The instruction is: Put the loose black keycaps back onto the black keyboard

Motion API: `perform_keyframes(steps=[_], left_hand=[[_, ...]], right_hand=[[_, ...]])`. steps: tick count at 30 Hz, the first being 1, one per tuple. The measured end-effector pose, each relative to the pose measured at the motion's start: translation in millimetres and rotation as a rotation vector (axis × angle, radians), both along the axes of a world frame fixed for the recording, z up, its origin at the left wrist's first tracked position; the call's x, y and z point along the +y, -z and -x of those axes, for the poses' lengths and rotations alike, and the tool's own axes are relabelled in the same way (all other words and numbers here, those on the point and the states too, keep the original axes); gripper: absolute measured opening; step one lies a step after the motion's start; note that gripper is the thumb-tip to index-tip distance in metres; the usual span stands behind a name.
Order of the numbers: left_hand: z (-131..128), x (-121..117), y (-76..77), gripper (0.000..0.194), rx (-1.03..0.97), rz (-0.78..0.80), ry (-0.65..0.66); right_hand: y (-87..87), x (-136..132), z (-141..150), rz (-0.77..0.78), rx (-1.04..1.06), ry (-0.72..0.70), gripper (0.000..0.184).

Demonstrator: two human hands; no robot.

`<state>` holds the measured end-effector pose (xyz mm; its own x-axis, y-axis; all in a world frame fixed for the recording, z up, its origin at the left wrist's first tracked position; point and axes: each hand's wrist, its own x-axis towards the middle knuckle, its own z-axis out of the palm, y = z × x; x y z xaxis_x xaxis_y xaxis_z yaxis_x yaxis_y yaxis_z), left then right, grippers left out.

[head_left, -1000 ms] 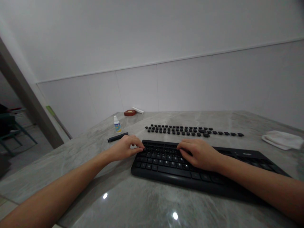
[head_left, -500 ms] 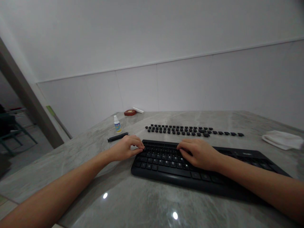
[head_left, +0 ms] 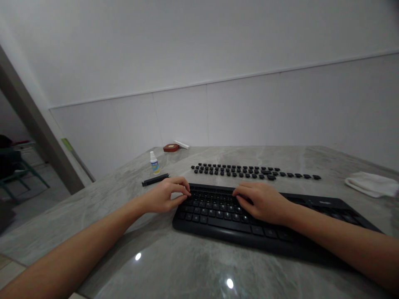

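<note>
A black keyboard (head_left: 233, 224) lies before me on the table, with bare key sockets in its upper rows. My left hand (head_left: 166, 194) is at its upper left corner, thumb and forefinger tips brought together there; whatever sits between them is too small to make out. My right hand (head_left: 262, 201) rests over the middle of the keyboard, fingers curled and tips down among the upper keys; anything in that pinch is hidden. Loose black keycaps (head_left: 238, 170) are laid out in rows behind the keyboard.
A small white-capped bottle (head_left: 155, 164) and a dark narrow tool (head_left: 155, 180) are left of the keyboard. Farther back are a reddish-brown box (head_left: 171, 148) and a white strip (head_left: 181, 144) by the wall. A white cloth (head_left: 370, 184) lies at the right.
The fingers of my left hand have shifted slightly at the keyboard's corner. My right hand stays in place, and the view has drifted very little.
</note>
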<state>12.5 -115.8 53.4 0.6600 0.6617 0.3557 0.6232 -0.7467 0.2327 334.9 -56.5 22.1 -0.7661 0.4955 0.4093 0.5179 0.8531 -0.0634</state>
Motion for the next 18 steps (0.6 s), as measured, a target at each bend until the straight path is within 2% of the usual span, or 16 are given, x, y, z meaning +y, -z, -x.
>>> perform_keyframes(steps=[4,7,18], left_hand=[[1.9,1.5,2.9,0.041,-0.053,-0.058,0.037],[3.1,2.2,5.9,0.049,-0.05,-0.05,0.045],[-0.7,2.1,5.4,0.052,-0.022,0.006,0.014]], right_hand=[[-0.1,-0.5,0.5,-0.008,-0.004,-0.004,0.021],[0.2,-0.5,0.5,-0.004,0.004,-0.012,0.021],[1.1,-0.2,-0.8,-0.008,-0.01,-0.005,0.021]])
